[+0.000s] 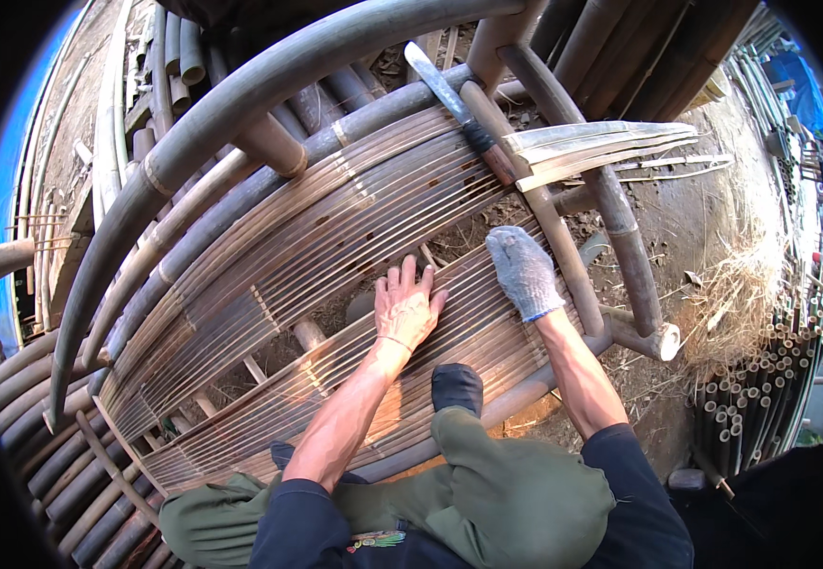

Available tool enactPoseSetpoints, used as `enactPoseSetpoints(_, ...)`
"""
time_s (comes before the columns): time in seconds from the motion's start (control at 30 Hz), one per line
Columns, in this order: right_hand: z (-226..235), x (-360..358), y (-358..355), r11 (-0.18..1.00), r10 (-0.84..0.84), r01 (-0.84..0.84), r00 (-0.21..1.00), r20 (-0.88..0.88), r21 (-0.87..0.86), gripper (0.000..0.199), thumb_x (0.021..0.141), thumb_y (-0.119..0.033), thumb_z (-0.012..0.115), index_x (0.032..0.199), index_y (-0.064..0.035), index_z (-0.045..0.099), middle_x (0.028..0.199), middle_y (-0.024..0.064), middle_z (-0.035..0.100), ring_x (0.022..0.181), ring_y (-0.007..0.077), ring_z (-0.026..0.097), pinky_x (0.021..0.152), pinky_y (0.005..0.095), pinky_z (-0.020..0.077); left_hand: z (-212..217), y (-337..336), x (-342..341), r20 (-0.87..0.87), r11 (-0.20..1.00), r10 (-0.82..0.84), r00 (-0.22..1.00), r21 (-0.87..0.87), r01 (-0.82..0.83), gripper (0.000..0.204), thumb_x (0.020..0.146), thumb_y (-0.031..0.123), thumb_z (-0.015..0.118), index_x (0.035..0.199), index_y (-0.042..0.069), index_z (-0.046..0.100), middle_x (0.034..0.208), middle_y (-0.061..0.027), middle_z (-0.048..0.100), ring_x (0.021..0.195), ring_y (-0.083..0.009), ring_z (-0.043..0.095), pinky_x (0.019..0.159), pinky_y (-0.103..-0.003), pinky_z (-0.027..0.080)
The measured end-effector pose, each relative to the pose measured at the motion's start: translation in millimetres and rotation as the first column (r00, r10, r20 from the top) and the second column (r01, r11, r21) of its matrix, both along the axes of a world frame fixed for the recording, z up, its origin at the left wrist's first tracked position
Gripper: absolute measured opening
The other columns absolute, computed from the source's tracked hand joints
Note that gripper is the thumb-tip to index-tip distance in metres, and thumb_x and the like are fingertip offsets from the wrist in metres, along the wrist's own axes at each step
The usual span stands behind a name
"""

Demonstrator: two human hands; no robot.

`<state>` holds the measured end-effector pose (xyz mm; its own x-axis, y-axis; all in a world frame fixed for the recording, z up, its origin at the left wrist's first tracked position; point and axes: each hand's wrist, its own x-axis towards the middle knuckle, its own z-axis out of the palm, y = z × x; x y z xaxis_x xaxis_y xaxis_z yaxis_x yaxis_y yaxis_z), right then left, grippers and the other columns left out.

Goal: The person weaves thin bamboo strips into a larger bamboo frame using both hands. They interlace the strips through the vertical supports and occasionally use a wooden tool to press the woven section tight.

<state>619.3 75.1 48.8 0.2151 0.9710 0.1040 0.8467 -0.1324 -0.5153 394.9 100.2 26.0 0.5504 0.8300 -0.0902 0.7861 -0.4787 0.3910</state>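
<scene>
1 big curved grey-brown bamboo bench (269, 71) fills mid scene. Seat: 2 groups of long thin brown bamboo slats, near (487, 337) & far (269, 232), gap btwn. 1 bunch of pale split-bamboo strips (591, 152) across far R end; 1 steel-bladed knife (473, 128) just L of it. R hand (523, 273), grey knit glove w/ blue cuff, on near slats, fingers together; can't tell if gripping. Bare L hand (406, 308): unclenched, fingers apart, touching slats by gap.

Sleeves (634, 484) are navy, trousers (525, 484) olive green, footwear (457, 387) dark — the single knit glove (522, 270) grey, blue-edged.
</scene>
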Motion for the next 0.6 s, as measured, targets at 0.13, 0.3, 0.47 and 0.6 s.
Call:
enactPoseSetpoints(0.13, 70, 2, -9, 0.979, 0.172, -0.158, 0.979, -0.112, 0.126, 0.014, 0.093, -0.005, 0.061, 0.105, -0.0021, 0.069, 0.1, 0.0124, 0.07, 0.095, 0.0301, 0.067, 0.087, 0.0363, 0.0551, 8, -9, 4, 0.186, 0.984, -0.068, 0.98, 0.175, 0.035, 0.074, 0.081, 0.04, 0.075, 0.136, -0.004, 0.05, 0.142, -0.0226, 0.045, 0.125, -0.0402, 0.046, 0.105, -0.051, 0.037)
enactPoseSetpoints(0.3, 178, 31, -35, 0.998, 0.06, -0.056, 0.896, -0.439, 0.023, 0.02, 0.096, -0.001, 0.053, 0.107, 0.0038, 0.069, 0.107, 0.0142, 0.069, 0.094, 0.0209, 0.066, 0.083, 0.0328, 0.0547, 35, -10, 54, 0.583, 0.993, 0.076, 0.809, -0.119, -0.008, 0.035, 0.091, 0.023, 0.067, 0.118, 0.001, 0.061, 0.095, -0.0158, 0.063, 0.083, -0.0319, 0.065, 0.073, -0.041, 0.054)
enactPoseSetpoints(0.47, 187, 84, -46, 0.998, -0.057, 0.05, 0.931, -0.36, -0.028, 0.019, 0.1, -0.007, 0.053, 0.104, 0.0067, 0.066, 0.108, 0.0159, 0.066, 0.091, 0.0198, 0.065, 0.079, 0.0317, 0.0554, 27, 8, 32, 0.487, 0.985, 0.153, 0.86, -0.147, -0.092, 0.038, 0.084, 0.015, 0.067, 0.119, 0.003, 0.059, 0.109, -0.0159, 0.06, 0.101, -0.0333, 0.062, 0.077, -0.044, 0.055)
enactPoseSetpoints(0.6, 223, 81, -50, 0.999, 0.005, -0.024, 0.933, -0.361, -0.049, 0.02, 0.101, -0.007, 0.052, 0.103, 0.0075, 0.065, 0.106, 0.0155, 0.065, 0.09, 0.0202, 0.065, 0.079, 0.0316, 0.0553, 17, 5, 39, 0.564, 0.927, -0.079, 0.822, -0.262, 0.269, 0.053, 0.081, 0.024, 0.07, 0.127, 0.003, 0.055, 0.108, -0.0158, 0.062, 0.105, -0.0339, 0.062, 0.092, -0.046, 0.053)
